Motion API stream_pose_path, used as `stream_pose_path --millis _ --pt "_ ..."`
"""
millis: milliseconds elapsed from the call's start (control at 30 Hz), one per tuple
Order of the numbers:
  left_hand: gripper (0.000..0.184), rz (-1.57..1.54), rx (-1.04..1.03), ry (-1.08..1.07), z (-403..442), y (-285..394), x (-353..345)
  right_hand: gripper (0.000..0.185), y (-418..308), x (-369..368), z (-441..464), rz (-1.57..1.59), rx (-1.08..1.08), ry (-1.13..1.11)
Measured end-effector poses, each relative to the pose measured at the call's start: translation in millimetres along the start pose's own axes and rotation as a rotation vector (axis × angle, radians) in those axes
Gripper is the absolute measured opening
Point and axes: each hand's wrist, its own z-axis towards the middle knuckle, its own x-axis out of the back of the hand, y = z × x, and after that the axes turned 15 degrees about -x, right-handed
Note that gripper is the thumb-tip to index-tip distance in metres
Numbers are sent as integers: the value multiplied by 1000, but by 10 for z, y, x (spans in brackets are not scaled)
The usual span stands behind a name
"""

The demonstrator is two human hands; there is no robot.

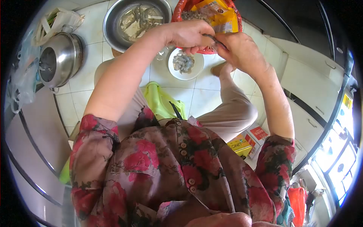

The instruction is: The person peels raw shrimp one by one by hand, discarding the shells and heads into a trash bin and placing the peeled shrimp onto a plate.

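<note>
The left forearm (130, 72) slants from left of centre toward the top; the right forearm (279, 100) rises at right – both bare below the elbows. At upper centre the left hand (191, 34) and right hand (242, 49) face each other, nearly meeting, fingers curled in a pinch, wrists turned inward. The right leg (230, 115) is bent at the knee, right of centre; the left leg (135, 108) lies partly behind the left forearm.

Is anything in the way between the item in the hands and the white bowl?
Nothing visible: the white bowl lies uncovered, nearer the body than the item between left hand and right hand.
</note>
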Motion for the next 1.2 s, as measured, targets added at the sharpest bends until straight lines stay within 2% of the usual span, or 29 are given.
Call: stream_pose_path --millis 67,200,300,367,400,467,500,567,600,667,833,900,1000,1133,1200 --pt "29 -72 -99 62 23 -75 -51 19 -18 29 -2 75 -58 -21" --pt "28 -49 -51 38 77 -82 -70 20 -11 32 18 96 -104 -96" --pt "27 32 -98 72 158 -40 -78 21 105 16 54 131 -148 -82" --pt "26 201 -275 125 241 -95 -87 21 217 4 60 223 -229 -56" --pt "26 196 -270 120 263 -78 -102 21 287 -11 45 228 -232 -61" --pt "24 333 -388 300 314 -34 -142 21 437 -30 3 435 -224 15" --pt "24 328 -386 297 365 -55 -165 21 494 -38 -33 437 -227 11" --pt "25 528 -506 357 454 -101 -198 20 559 -63 -131 619 -311 -72" --pt "25 526 -505 357 446 -70 -212 20 559 -103 -171 620 -312 -75" --pt "26 541 -418 228 415 -8 -277 21 558 -227 -245 870 -445 -111" --pt "25 599 -410 210 426 -45 -373 20 629 -495 -278 1081 -497 -85" --pt "24 680 -539 234 447 -76 -391 21 639 -557 -272 1187 -516 -18" --pt "24 742 -603 309 482 -73 -422 23 688 -668 -250 1307 -540 86" --pt "24 748 -645 347 536 -59 -471 22 761 -722 -212 1384 -536 151" --pt "25 681 -634 446 560 -40 -515 21 821 -700 -159 1447 -448 115"
